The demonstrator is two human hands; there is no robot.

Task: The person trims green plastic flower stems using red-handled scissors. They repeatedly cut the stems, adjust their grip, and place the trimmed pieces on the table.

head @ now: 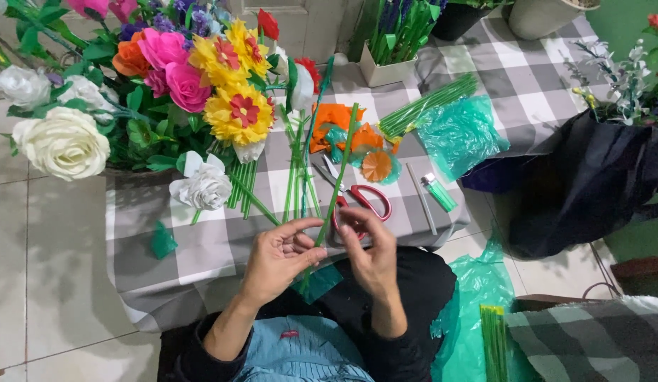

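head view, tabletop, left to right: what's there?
Large white rose → small white rose → yellow flower → loose green stems → red-handled scissors → white stick → green lighter → green plastic bag.

Even, soft daylight, faint shadows, slight motion blur, mild wide-angle warp at edges, no glare.
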